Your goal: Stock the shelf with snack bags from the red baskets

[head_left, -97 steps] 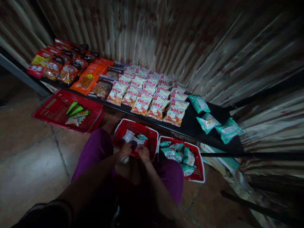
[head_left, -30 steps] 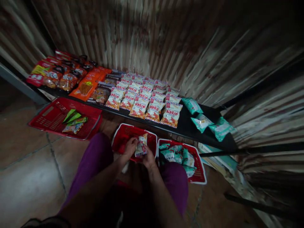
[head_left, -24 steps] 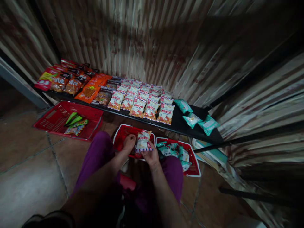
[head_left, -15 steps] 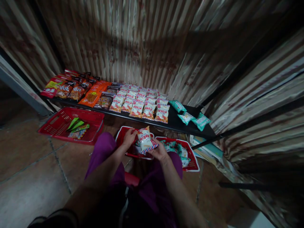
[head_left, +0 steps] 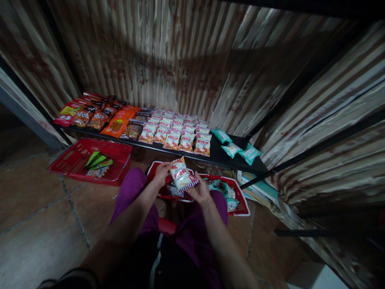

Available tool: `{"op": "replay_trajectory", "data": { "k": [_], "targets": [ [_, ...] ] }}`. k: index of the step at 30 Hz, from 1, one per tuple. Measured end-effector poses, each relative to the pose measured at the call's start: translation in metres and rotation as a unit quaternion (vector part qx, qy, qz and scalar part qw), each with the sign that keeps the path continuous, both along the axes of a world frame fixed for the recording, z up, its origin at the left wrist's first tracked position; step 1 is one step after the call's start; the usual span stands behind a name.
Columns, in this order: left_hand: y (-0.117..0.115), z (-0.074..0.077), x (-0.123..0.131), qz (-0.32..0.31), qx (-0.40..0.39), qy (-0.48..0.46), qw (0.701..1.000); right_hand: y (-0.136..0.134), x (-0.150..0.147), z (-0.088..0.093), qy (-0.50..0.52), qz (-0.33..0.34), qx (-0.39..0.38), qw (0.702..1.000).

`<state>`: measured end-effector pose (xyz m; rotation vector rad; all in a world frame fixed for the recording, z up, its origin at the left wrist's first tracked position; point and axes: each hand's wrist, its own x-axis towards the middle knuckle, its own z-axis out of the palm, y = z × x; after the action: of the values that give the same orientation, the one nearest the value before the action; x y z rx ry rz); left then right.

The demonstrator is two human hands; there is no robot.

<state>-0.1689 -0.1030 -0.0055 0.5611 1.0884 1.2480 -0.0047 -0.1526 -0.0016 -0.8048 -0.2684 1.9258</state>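
Both my hands hold a white snack packet [head_left: 182,177] with red print and a striped edge, raised above a small red basket [head_left: 156,168] on the floor between my knees. My left hand [head_left: 161,172] pinches its left upper corner. My right hand [head_left: 199,190] grips its lower right side. On the low black shelf [head_left: 231,158] ahead lie rows of the same white and red packets [head_left: 177,134], with three teal packets [head_left: 236,148] to their right.
A second red basket [head_left: 242,200] with teal packets sits to the right of the first. A larger red basket [head_left: 78,158] with green packets lies on the tiled floor at left. Orange and red snack bags [head_left: 96,116] fill the shelf's left end. Corrugated metal walls stand behind.
The hands lifted a white and red packet out of the small red basket and raised it. The view has tilted up and pulled back from the shelf.
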Motion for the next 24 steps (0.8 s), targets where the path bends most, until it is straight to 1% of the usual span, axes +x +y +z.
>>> {"op": "replay_trajectory", "data": {
  "k": [3, 6, 9, 12, 15, 18, 20, 22, 24],
  "targets": [
    [0.0, -0.001, -0.002, 0.037, 0.0, -0.006, 0.999, -0.003, -0.003, -0.003, 0.014, -0.02, 0.027, 0.999],
    [-0.003, -0.003, -0.001, 0.058, 0.0, -0.007, 0.998, -0.004, -0.006, -0.012, -0.015, -0.066, 0.048, 0.997],
    [-0.009, -0.007, 0.001, 0.049, 0.0, -0.006, 0.999, 0.001, -0.009, -0.019, -0.085, -0.106, 0.073, 0.988],
    [-0.016, -0.011, 0.001, 0.017, -0.001, -0.001, 1.0, 0.009, -0.004, -0.018, -0.174, -0.137, 0.091, 0.971],
    [-0.019, -0.012, 0.0, -0.01, 0.002, 0.011, 1.0, 0.015, 0.007, -0.007, -0.272, -0.133, 0.115, 0.946],
    [-0.017, -0.009, -0.004, -0.005, 0.036, 0.031, 0.999, 0.019, 0.018, 0.009, -0.32, -0.104, 0.124, 0.933],
    [-0.015, -0.003, -0.007, -0.009, 0.093, 0.094, 0.991, 0.02, 0.022, 0.02, -0.341, -0.072, 0.127, 0.929],
    [-0.013, 0.003, -0.009, -0.032, 0.161, 0.189, 0.968, 0.022, 0.024, 0.031, -0.36, -0.038, 0.134, 0.923],
    [-0.012, 0.008, -0.01, -0.067, 0.203, 0.258, 0.942, 0.026, 0.025, 0.043, -0.381, 0.003, 0.147, 0.913]
  ]
}}
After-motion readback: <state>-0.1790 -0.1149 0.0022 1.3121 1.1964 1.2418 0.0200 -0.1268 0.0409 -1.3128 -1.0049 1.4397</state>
